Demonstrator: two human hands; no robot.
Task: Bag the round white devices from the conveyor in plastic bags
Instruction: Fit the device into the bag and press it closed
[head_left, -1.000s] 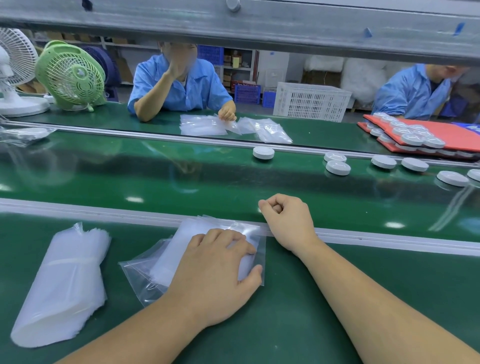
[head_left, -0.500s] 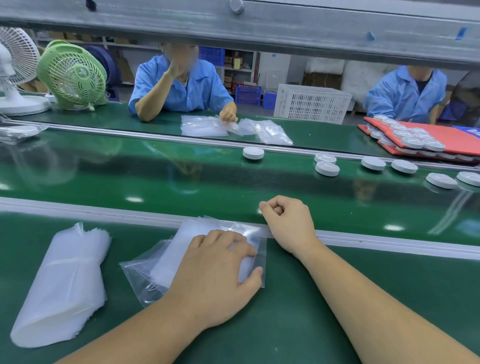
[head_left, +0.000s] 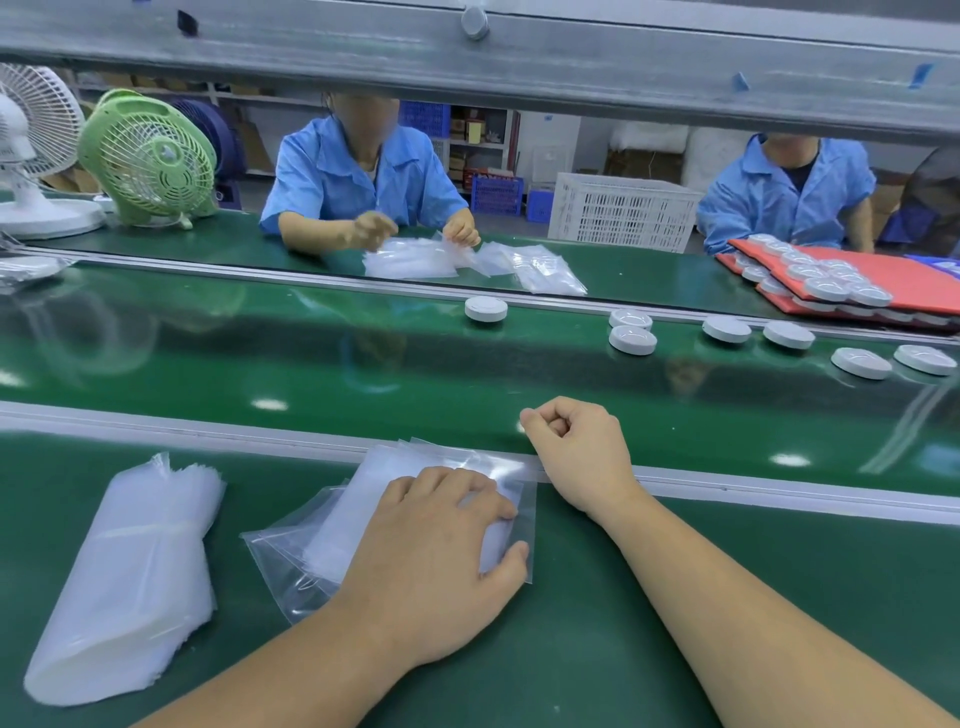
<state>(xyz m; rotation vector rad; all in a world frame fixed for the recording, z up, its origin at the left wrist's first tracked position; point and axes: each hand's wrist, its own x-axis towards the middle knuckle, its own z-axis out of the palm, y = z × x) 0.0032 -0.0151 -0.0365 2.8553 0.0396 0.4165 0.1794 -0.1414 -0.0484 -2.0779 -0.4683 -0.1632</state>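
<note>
Reach: nearest round white plastic device (head_left: 485, 308) lies ahead of right hand (head_left: 582, 457) | right hand nearer, clenched, empty | left hand (head_left: 431, 561) presses clear plastic bags (head_left: 332, 530)

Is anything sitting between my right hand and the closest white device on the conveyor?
Nothing visible does. Only bare green belt lies between the right hand and the closest white device.
</note>
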